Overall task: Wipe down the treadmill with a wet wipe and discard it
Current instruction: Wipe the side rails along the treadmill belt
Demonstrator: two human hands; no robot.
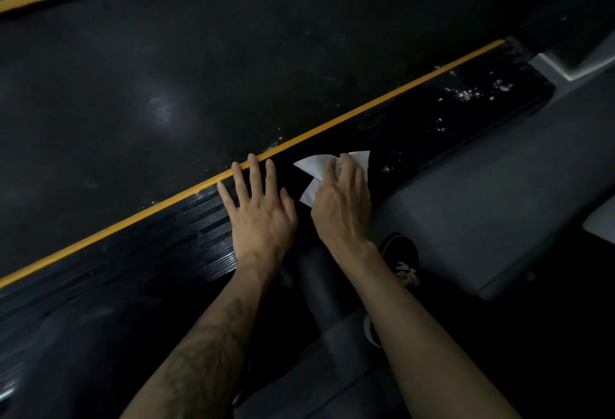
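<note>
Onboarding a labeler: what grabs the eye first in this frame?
The white wet wipe, gripped by the right hand on the black side rail at centre. Next, the yellow stripe running diagonally along the belt edge, with the left hand resting flat beside it.

Both forearms bare to the frame edge, no sleeves in my view. Left forearm [203, 362] carries a dark tattoo, line-work running up toward the wrist, pattern too blurred to read. Right forearm [419, 335] unmarked. No rings, watch or bands on either hand. One foot visible: black sneaker [401, 260], white laces, pale sole edge lower down.
</note>
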